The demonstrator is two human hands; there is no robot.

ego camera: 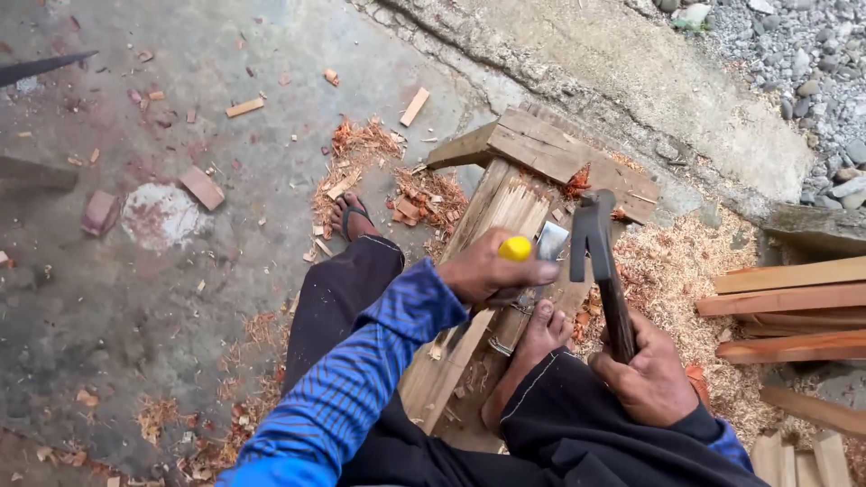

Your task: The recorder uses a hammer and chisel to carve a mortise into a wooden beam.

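Yellow-handled steel chisel [532, 257] sits in the left hand [487, 271], fingers wrapped tight, blade on the pale wooden plank [505, 216]; dark claw hammer [597, 261] stands just right of it, gripped in the right hand [645, 374]; bare foot [532, 347] pins the plank near.

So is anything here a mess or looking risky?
Yes. Reddish wood chips and sawdust lie strewn over the concrete floor. Oddest: a bare foot pins the plank close under the chisel in the left hand, while the right hand holds a hammer over it.
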